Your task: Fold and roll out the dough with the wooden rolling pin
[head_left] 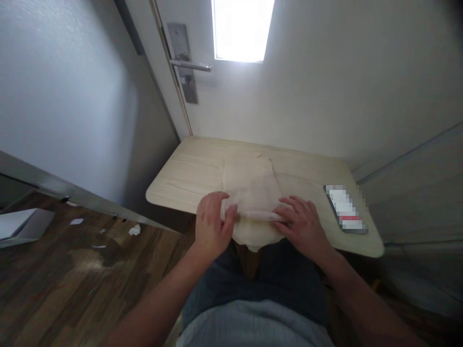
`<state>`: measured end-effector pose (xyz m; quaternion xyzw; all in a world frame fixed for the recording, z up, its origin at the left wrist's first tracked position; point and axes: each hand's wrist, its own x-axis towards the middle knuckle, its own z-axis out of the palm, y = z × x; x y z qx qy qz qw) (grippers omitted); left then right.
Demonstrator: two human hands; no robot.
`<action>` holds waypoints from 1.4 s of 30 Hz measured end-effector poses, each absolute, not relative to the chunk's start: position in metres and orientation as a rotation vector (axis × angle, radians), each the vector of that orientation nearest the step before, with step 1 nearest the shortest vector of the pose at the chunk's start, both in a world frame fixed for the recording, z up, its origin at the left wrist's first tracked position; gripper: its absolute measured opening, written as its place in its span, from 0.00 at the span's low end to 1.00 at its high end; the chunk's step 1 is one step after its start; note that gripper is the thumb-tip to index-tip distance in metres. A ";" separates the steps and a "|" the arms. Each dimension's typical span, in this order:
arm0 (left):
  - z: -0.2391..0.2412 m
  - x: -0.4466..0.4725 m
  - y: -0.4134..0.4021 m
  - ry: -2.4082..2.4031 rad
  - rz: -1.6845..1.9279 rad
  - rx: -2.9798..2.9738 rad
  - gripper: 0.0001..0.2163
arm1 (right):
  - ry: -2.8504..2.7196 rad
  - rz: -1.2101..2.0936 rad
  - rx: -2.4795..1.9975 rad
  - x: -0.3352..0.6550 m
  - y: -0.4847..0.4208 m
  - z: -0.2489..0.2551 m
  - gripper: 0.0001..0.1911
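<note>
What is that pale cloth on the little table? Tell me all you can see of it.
The cloth is cream, soft-looking fabric, close in colour to the light wooden table it lies on. It stretches down the table's middle, its near end hanging over the front edge. A raised fold runs across it near that edge. The left hand rests on the fold's left end and the right hand lies flat on its right end.
</note>
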<state>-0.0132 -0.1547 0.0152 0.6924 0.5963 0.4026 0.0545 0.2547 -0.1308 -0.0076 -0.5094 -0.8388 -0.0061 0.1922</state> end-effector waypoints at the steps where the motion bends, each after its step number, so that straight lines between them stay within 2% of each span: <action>1: 0.014 -0.009 -0.146 1.802 1.205 2.123 0.13 | -2.362 -0.018 -1.434 0.253 -0.131 -0.009 0.14; 5: 0.006 0.014 -0.119 1.851 0.865 2.305 0.18 | -2.318 -0.016 -1.477 0.249 -0.131 -0.014 0.22; 11: 0.000 0.021 -0.102 1.947 0.557 2.409 0.21 | -2.159 -0.210 -1.743 0.235 -0.122 -0.015 0.23; 15: 0.003 0.019 -0.083 1.930 0.471 2.429 0.21 | -2.102 -0.272 -1.771 0.229 -0.096 -0.016 0.25; 26: 0.011 0.019 -0.031 1.938 0.432 2.400 0.21 | -2.136 -0.090 -1.865 0.224 -0.017 -0.012 0.31; 36: 0.008 0.027 -0.105 1.936 0.468 2.399 0.19 | -2.087 -0.169 -1.773 0.233 -0.095 -0.014 0.25; 42: 0.015 0.032 -0.145 2.000 0.520 2.360 0.21 | -1.993 -0.161 -1.765 0.227 -0.131 -0.011 0.26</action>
